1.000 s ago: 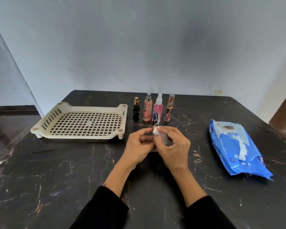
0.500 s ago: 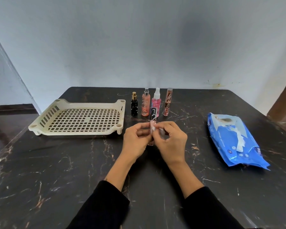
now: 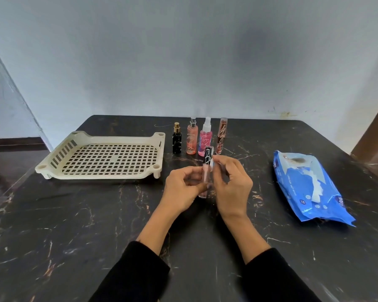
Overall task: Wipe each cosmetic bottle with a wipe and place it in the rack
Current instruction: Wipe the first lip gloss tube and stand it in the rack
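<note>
Left hand (image 3: 182,190) grips slim tube (image 3: 206,171) upright; right hand (image 3: 231,186) pinches wipe (image 3: 213,163) against cap.

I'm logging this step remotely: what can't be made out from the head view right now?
- Wipe: only a small white bit shows past the right hand; its fingers hide the rest.
- Slim tube: its middle is hidden by the left hand grip.
- Wipes pack: print too small to read.
- Rack: holds no bottles.

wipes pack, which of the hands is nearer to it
Right. The right hand is the nearer to the blue wipes pack, though apart from it; the left hand is farther, beyond the held tube.
</note>
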